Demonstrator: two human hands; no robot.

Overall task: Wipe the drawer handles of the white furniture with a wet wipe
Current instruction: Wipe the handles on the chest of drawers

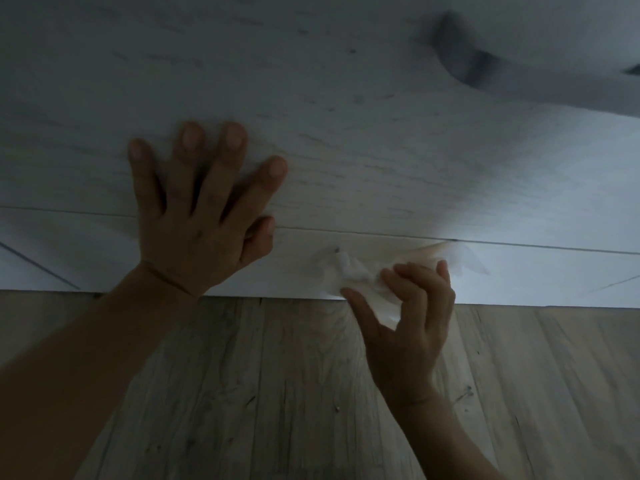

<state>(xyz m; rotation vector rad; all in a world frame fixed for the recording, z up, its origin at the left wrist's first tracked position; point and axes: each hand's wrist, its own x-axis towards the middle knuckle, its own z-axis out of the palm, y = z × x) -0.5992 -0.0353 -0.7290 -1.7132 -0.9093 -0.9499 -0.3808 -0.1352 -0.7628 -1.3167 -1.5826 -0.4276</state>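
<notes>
Wet wipe: a crumpled white wet wipe (356, 271) is seen against the low white front panel (519, 271), just above the wood-plank floor (277, 393).
Right hand (412, 313): the wipe is pinched between the fingertips.
Left hand (201, 216): it is laid flat, fingers spread, on the white wood-grain drawer front (346, 133).
Handle: a blurred dark bar handle (485, 67) is shown at upper right, well apart from the wipe.

Right hand (408, 320) pinches wet wipe (356, 271); left hand (197, 220) flat on drawer front (346, 133).

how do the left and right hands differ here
The left hand lies flat with fingers spread on the white furniture, holding nothing. The right hand is curled, pinching a crumpled wet wipe near the furniture's lower edge. Both are bare.
</notes>
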